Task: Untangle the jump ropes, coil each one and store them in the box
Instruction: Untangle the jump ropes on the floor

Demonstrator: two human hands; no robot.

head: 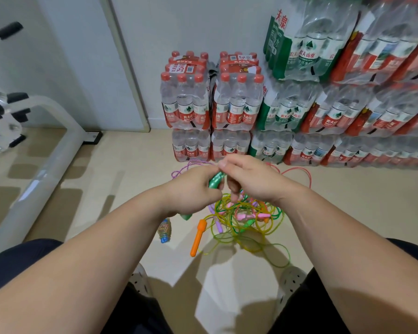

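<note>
Floor: a pale beige floor (121,189) lay under everything, crossed by hard shadows.
Wall: a light grey wall (179,25) stood beyond the hands, with a pale upright frame (126,68) leaning across it.
Water packs: shrink-wrapped packs of bottled water (299,104) were stacked against the wall, past the hands and off to their right.
Exercise frame: a white tubular frame (46,150) ran along the floor well to the left of the hands.
Left hand: the left hand (191,191) was clenched around a green handle (215,180), whose tip stuck out above the fist.
Right hand: the right hand (249,177) met the left just above that handle, thumb and forefinger pinched together; what they gripped could not be told.
Rope pile: the tangle of jump ropes (244,218), yellow, green and pink loops, lay on the floor directly below both hands.
Orange handle: an orange handle (198,237) lay at the near left edge of the pile, below the left hand.
Purple rope: a purple cord (186,168) looped out beyond the left hand.
Pink rope: a pink cord (297,173) arched on the floor beyond the right wrist.
Small bottle: a small patterned bottle (164,230) lay under the left wrist.
Box: not in view.
</note>
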